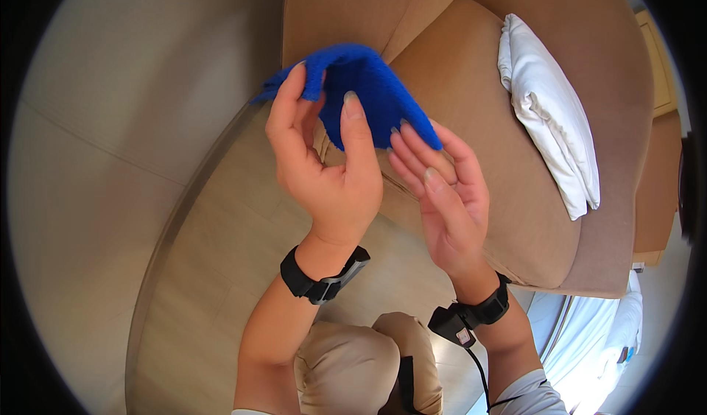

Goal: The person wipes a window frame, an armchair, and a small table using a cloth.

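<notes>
A blue cloth (367,94), folded over at its top, is up in the air in front of the brown sofa. My left hand (328,161) holds it at the left, fingers curled at its edge and thumb raised apart in front. One corner of the cloth lies against the fingers of my right hand (455,199), whose palm faces up and whose thumb stands off the fabric. Part of the left fingers is hidden behind the cloth. Each wrist wears a black strap (323,277) with a device on it.
The brown sofa (530,238) carries a folded white cloth or pillow (547,111) along its back. A wall (94,83) with a baseboard rises at the left above the wood-look floor (210,260). A cable (479,368) hangs from the right wrist device. White bedding (591,326) shows at lower right.
</notes>
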`<control>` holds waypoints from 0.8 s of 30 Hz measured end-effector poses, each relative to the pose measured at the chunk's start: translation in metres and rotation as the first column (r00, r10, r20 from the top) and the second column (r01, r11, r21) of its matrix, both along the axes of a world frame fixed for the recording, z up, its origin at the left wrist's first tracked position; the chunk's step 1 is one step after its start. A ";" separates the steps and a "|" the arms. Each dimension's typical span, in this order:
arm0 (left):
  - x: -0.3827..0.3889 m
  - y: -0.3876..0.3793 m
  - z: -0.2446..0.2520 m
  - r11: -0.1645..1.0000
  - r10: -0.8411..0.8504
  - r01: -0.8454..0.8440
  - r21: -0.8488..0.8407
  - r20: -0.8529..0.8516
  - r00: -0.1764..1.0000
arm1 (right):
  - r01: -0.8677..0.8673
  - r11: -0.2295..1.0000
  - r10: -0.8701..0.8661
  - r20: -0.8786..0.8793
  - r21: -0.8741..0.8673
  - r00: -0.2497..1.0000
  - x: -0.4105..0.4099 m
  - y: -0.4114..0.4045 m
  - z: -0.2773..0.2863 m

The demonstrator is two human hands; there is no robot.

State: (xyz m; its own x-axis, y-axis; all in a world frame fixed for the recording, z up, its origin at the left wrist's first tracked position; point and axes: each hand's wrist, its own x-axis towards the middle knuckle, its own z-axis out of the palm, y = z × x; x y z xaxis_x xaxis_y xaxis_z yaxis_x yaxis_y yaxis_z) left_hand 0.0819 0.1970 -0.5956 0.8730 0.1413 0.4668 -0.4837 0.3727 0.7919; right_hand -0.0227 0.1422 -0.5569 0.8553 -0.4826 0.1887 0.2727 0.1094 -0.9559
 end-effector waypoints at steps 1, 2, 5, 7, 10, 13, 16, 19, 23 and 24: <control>0.004 -0.001 -0.004 0.999 0.020 -0.021 0.027 0.045 0.999 | -0.007 1.000 0.007 -0.002 0.013 1.000 0.006 0.001 0.001; 0.005 -0.005 -0.011 0.998 -0.006 0.002 0.057 0.077 0.997 | -0.003 1.000 0.003 0.001 0.008 1.000 0.010 0.001 -0.001; 0.020 -0.024 -0.010 0.970 -0.045 -0.007 0.241 0.207 0.977 | 0.051 0.995 -0.046 0.050 -0.090 0.998 0.025 0.002 0.000; 0.029 -0.038 -0.014 0.926 0.004 -0.072 0.370 0.182 0.983 | 0.068 0.976 -0.069 0.002 -0.207 0.998 0.039 -0.002 0.003; 0.025 -0.044 -0.042 0.882 0.022 -0.064 0.467 0.094 0.995 | 0.108 0.952 -0.122 -0.029 -0.285 0.992 0.044 -0.011 -0.016; 0.021 -0.027 -0.080 0.957 -0.033 0.062 0.282 -0.108 0.994 | 0.068 0.915 -0.128 -0.124 -0.397 0.984 0.046 0.006 -0.041; 0.014 -0.004 -0.088 0.915 -0.197 0.291 0.278 -0.321 0.926 | 0.049 0.888 -0.180 -0.249 -0.457 0.952 0.044 0.015 -0.048; 0.019 -0.002 -0.042 0.878 -0.123 0.083 0.471 0.055 0.991 | 0.202 0.845 -0.311 -0.149 -0.495 0.939 0.036 0.010 -0.013; 0.071 -0.021 0.082 0.959 0.007 -0.159 0.236 0.538 0.843 | 0.323 0.844 -0.278 0.165 -0.428 0.946 0.059 0.015 0.063; 0.071 -0.031 0.085 0.959 0.008 -0.157 0.236 0.531 0.848 | 0.325 0.860 -0.251 0.229 -0.394 0.941 0.067 0.013 0.075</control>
State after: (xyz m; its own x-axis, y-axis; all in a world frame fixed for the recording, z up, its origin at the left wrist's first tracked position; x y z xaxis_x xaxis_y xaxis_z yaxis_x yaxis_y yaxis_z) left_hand 0.1526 0.1655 -0.5108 0.4811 0.0100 0.8766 -0.8699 0.1292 0.4760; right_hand 0.0442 0.1550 -0.4822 0.6290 -0.5458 0.5536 0.3854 -0.3995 -0.8318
